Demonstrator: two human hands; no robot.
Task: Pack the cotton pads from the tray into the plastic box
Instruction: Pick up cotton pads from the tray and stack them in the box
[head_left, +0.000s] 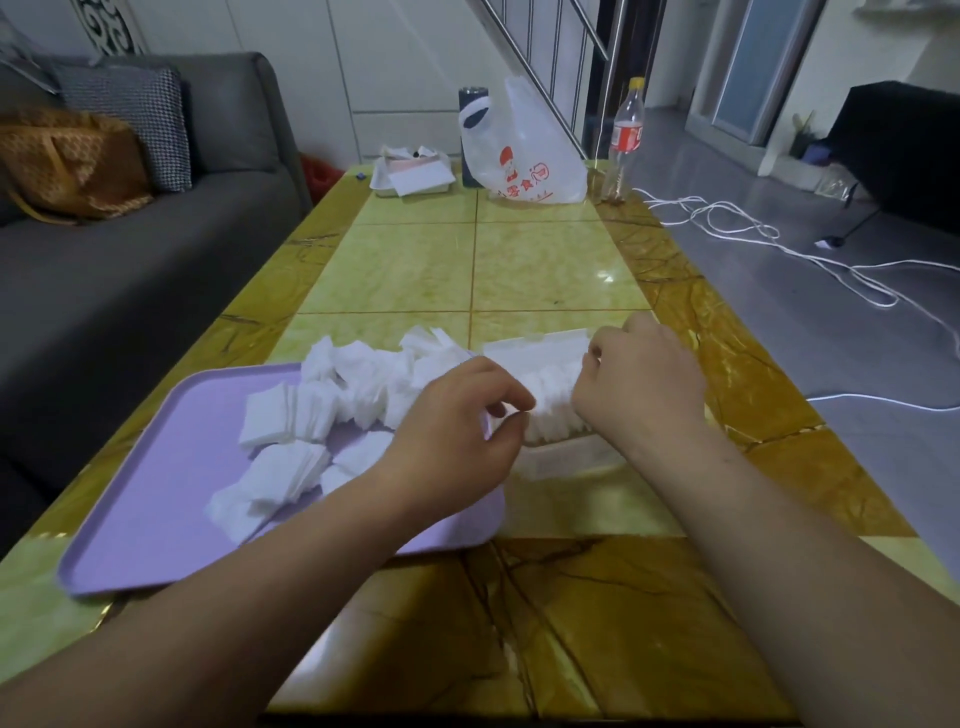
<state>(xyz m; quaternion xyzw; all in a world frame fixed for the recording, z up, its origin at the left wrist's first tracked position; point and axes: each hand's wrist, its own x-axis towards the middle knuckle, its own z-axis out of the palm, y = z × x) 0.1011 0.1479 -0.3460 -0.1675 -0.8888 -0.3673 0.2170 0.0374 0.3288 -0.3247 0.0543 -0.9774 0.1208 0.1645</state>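
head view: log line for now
left hand: pinches pads at box | right hand: over boxed pads, grip hidden | tray: holds more pads

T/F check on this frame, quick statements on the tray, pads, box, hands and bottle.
1. The tray is purple. True.
2. The tray holds nothing. False: many cotton pads lie on it.
3. The plastic box sits right of the tray. True.
4. The right hand rests on the tray. False: it is at the pads in the box.
5. The bottle lies on its side. False: it stands upright at the table's far end.
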